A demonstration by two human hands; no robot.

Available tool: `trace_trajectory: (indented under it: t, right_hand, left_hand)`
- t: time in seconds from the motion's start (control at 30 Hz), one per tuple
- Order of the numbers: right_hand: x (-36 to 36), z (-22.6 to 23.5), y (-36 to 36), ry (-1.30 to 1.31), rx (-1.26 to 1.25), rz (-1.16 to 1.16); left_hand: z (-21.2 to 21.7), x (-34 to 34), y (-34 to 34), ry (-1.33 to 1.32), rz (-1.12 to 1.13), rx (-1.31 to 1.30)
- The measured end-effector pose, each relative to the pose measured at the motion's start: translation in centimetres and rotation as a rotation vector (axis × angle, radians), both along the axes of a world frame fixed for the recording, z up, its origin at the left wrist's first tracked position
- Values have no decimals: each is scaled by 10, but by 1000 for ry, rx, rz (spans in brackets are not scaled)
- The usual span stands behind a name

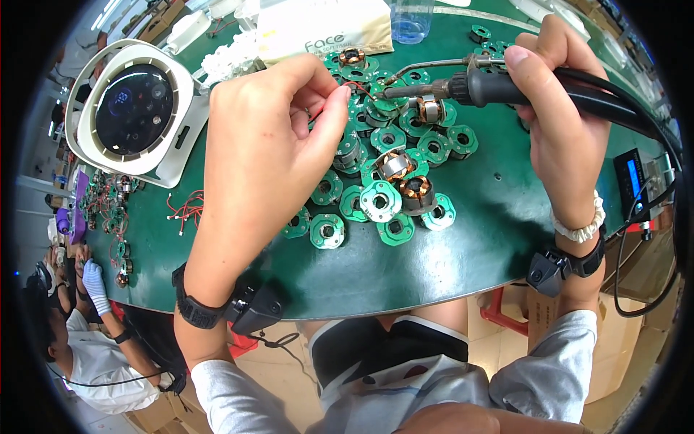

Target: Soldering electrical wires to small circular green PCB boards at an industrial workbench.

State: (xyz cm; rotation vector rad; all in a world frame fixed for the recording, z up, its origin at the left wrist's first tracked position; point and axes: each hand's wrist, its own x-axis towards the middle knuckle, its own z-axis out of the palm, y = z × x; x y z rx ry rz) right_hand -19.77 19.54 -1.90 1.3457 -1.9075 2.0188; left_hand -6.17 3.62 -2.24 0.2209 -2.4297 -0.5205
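My left hand (264, 137) is closed, thumb and forefinger pinching a thin red wire (356, 85) that runs to a round green circuit board (388, 107). My right hand (564, 123) wraps round a black soldering iron (491, 89) with a thin metal feed tube (430, 65) along its top. Its tip meets or hovers just over that board beside the wire's end; I cannot tell which. Around and below lies a heap of small motor parts with green ring boards (381, 201), some showing copper windings (396, 166). Part of the wire is hidden by my left fingers.
A white fan (134, 108) with a round black face stands at the left on the green table (463, 246). Red wires (186, 208) lie below it. A tissue pack (325, 32) and a blue clear cup (410, 22) stand behind. A control box (635, 184) sits right; a co-worker's gloved hand (94, 278) is far left.
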Motion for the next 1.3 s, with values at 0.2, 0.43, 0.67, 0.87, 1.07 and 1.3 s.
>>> trace_trajectory:
  t: [0.2,0.43,0.67,0.87,1.07,1.3]
  right_hand:
    - [-1,1,-1,25,14,20]
    - [-1,-2,-1,42,14,59]
    - [2,-4,-1,19,21,32]
    - [2,-7,0,50,23,39]
    - [2,-4,0,40,3,27]
    - [5,0,1,1,-7,-20]
  left_hand:
    - [2,0,1,5,13,-18]
    - [1,1,1,3,12,-34]
    - [0,2,3,14,4,-49]
    - [-1,3,5,12,-5,-42]
    - [0,3,4,12,18,-4]
    - [0,6,0,11,67,-54]
